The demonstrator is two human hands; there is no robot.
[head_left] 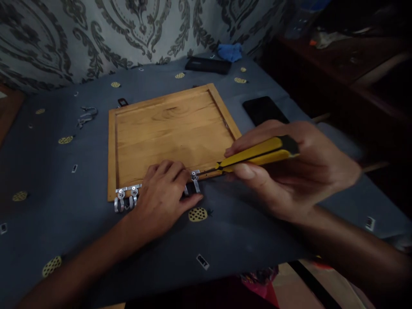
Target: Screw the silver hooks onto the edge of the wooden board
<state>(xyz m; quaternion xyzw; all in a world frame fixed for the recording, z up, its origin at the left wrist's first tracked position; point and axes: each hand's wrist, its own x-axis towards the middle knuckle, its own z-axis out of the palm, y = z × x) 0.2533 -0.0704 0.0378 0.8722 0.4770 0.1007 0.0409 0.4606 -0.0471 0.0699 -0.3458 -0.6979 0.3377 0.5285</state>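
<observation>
A framed wooden panel [174, 124] lies flat on the cloth. My left hand [164, 193] is closed over its near edge, with the thumb and fingers about a silver metal hook [195, 181]; part of the grip is hidden. My right hand [309, 171] grips a yellow and black screwdriver [254, 155], held nearly level. Its thin shaft points left, and the tip is at the screw on that hook. Left of my left hand, more silver hooks [121, 195] sit along the same edge, each with a screw head.
A loose metal hook [86, 116] lies left of the panel. To its right is a black phone-like slab [264, 108]. Behind are a long black object [207, 65] and a crumpled blue cloth [230, 52]. A patterned curtain [138, 30] hangs at the back; dark furniture [341, 90] stands right.
</observation>
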